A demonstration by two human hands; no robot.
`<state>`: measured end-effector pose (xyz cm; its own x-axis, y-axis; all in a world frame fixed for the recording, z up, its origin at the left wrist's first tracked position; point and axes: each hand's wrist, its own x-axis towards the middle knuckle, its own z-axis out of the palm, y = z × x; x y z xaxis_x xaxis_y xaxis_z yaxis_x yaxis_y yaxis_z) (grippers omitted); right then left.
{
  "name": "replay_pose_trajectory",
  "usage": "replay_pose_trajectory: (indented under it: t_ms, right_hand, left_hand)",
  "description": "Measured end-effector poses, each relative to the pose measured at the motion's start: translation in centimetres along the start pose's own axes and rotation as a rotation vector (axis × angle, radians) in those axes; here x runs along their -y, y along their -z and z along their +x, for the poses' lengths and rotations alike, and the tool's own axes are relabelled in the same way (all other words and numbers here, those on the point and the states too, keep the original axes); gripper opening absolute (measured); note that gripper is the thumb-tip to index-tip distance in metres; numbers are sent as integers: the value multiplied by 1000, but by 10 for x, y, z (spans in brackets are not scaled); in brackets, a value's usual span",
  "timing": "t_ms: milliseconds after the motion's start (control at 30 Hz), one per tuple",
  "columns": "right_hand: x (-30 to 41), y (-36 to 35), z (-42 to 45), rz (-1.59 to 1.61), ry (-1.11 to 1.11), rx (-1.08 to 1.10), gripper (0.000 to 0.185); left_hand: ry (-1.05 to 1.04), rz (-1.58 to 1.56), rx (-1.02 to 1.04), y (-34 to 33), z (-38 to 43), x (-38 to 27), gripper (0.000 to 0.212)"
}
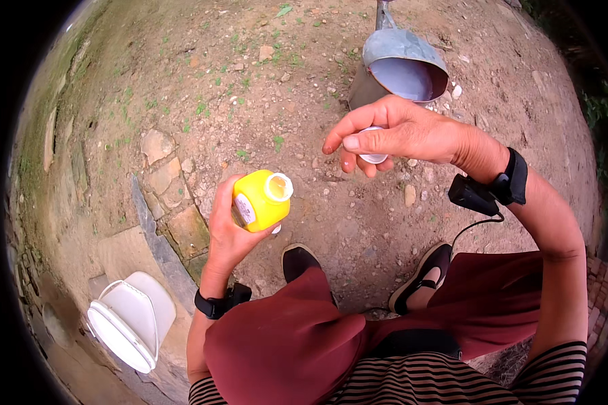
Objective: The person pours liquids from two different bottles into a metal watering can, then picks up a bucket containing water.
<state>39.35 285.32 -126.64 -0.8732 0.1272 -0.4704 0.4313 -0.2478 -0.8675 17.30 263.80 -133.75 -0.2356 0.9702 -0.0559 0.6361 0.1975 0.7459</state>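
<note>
My left hand (228,228) is closed around a yellow plastic bottle (256,195), whose white-rimmed mouth is uncapped and faces up. The bottle bears a pale label with writing. Up and to the right, my right hand (385,134) holds a small round white cap (373,158) between thumb and fingers. Just beyond that hand stands a grey metal watering can (405,44) with whitish, cloudy liquid (404,78) in it. Its base is partly hidden.
A white plastic bucket (157,293) with a wire handle lies at lower left on flat stones, by a grey slate edge (157,243). Bare, pebbly soil with small weeds surrounds my shoes (299,260). A black cable hangs from the device on my right wrist.
</note>
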Motion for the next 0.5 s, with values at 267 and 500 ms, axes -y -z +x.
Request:
replay_pose_trajectory:
  t_ms: [267, 500]
  right_hand:
    - [7, 45, -80, 162, -60, -136, 31]
    - [-88, 59, -108, -284, -341, -177, 28]
  left_hand:
    - [-142, 129, -47, 45, 36, -29, 78]
    - [-249, 344, -146, 69, 75, -63, 78]
